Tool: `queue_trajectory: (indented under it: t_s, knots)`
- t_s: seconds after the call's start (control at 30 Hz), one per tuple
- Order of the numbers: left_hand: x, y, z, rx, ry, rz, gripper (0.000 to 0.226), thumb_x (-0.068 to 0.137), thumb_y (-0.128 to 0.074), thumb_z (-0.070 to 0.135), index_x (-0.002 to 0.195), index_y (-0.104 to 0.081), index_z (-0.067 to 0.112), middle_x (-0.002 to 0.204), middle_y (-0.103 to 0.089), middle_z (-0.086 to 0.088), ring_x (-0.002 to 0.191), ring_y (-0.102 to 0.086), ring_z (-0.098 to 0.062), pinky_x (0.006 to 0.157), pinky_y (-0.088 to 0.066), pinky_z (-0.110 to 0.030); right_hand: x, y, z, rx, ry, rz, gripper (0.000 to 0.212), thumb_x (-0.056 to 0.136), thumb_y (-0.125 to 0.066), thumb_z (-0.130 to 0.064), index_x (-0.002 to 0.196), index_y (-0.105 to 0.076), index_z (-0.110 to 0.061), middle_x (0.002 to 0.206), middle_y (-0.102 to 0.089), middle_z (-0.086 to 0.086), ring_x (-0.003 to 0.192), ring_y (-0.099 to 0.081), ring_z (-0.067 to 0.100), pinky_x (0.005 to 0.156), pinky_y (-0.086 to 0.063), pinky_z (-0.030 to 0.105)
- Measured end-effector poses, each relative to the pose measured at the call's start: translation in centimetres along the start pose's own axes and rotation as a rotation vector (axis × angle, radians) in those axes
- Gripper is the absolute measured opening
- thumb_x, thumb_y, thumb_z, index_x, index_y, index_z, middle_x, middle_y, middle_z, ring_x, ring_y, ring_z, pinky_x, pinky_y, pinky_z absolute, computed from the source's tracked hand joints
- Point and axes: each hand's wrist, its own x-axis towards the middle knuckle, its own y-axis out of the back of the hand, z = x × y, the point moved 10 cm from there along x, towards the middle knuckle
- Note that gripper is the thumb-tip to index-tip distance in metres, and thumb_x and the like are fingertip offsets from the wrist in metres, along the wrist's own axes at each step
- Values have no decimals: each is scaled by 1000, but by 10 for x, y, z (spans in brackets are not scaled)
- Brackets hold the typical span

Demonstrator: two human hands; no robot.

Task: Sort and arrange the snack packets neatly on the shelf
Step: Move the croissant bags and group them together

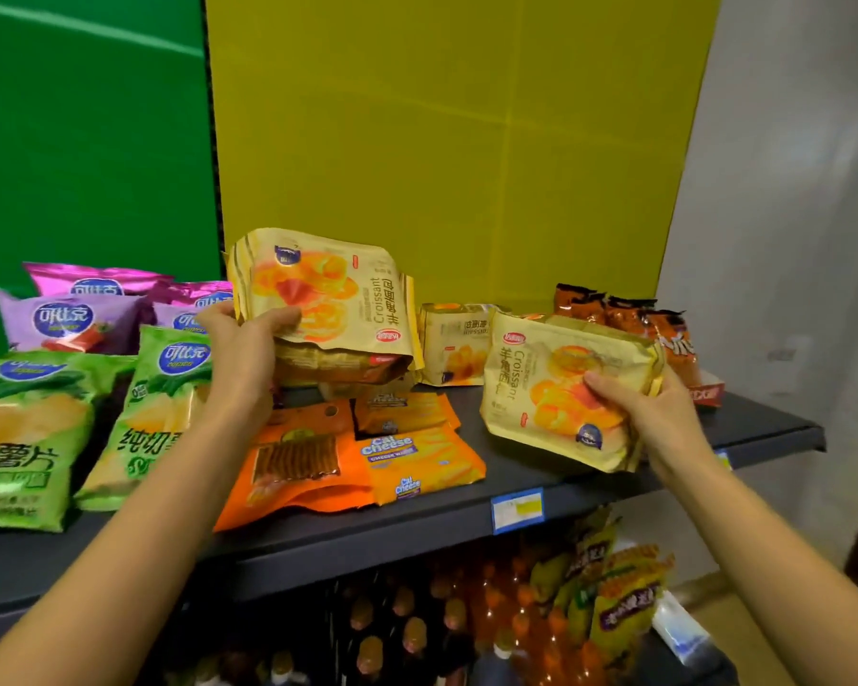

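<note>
1. Clearly, the left hand (248,339) grips a croissant packet (328,294) raised above the shelf (590,480); the right hand (650,408) clasps a second croissant packet (560,388) near the front edge.
2. Both look light, soft and puffy, likely crushable; holding by the edges seems safest.
3. A third croissant pack (454,346) stands behind, beside flat Cal Cheese packets (417,458).
4. No container holds them.

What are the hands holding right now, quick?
Left hand: closed on a yellow croissant packet, lifted above the shelf.
Right hand: closed on another croissant packet.
</note>
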Motion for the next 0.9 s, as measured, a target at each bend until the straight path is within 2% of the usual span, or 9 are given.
queue_trajectory:
  t_s: [0.1,0.2,0.37,0.43,0.5,0.57,0.7,0.8,0.9]
  knots:
    - [5,-14,-10,-1,3,15,45,79,-61,10,110,-29,18,95,-55,-6,63,-56,-19,34,-42,-19,30,-10,16,4,-8,-41,88,34,-84,-50,115,-59,-24,115,-68,2,104,-65,20,94,-51,47]
    - [10,-28,-23,-23,56,20,40,81,-59,8,109,-32,16,82,-54,-3,46,-58,-15,26,-38,-17,60,-22,31,2,-25,-75,91,34,-82,-49,118,-57,-23,118,-66,3,107,-63,21,95,-50,47]
    - [22,-37,-37,-35,82,40,43,79,-57,7,120,-46,1,78,-55,-7,43,-61,-14,30,-42,-18,115,-36,56,1,-49,-137,90,37,-84,-45,119,-55,-23,120,-65,7,106,-63,24,94,-50,47]
    - [23,-40,-42,-35,87,39,26,81,-55,8,106,-49,8,70,-57,-5,34,-58,-8,29,-41,-16,133,-47,67,9,-61,-202,74,50,-82,-33,118,-55,-23,120,-65,8,105,-64,24,93,-51,44]
    - [21,-45,-46,-37,99,31,4,83,-51,8,83,-54,11,51,-62,2,31,-56,-7,28,-40,-16,149,-55,78,-22,-66,-260,80,50,-81,-30,124,-52,-20,122,-64,8,106,-63,24,91,-52,42]
    - [21,-45,-48,-28,87,50,14,84,-49,8,72,-52,14,39,-59,7,30,-55,-7,28,-39,-16,161,-62,88,-52,-77,-301,87,50,-82,-29,129,-47,-17,125,-62,10,108,-61,24,93,-51,40]
    - [21,-33,-53,-1,66,139,6,79,-53,15,85,-54,14,61,-61,-2,32,-56,-10,38,-46,-20,186,-69,108,-140,-119,-328,90,66,-79,-12,139,-26,-7,130,-49,9,122,-49,27,100,-43,36]
    - [19,-24,-58,10,80,183,5,76,-54,20,72,-58,18,53,-65,2,39,-59,-16,54,-46,-26,198,-78,120,-166,-161,-393,100,63,-80,-19,141,-20,-8,138,-45,13,124,-48,26,98,-43,34]
    - [10,-19,-61,-3,94,217,6,75,-56,21,75,-62,18,67,-66,-2,57,-58,-24,61,-42,-32,199,-87,124,-199,-201,-454,97,66,-79,-18,143,-20,-9,142,-43,13,118,-48,20,93,-43,32]
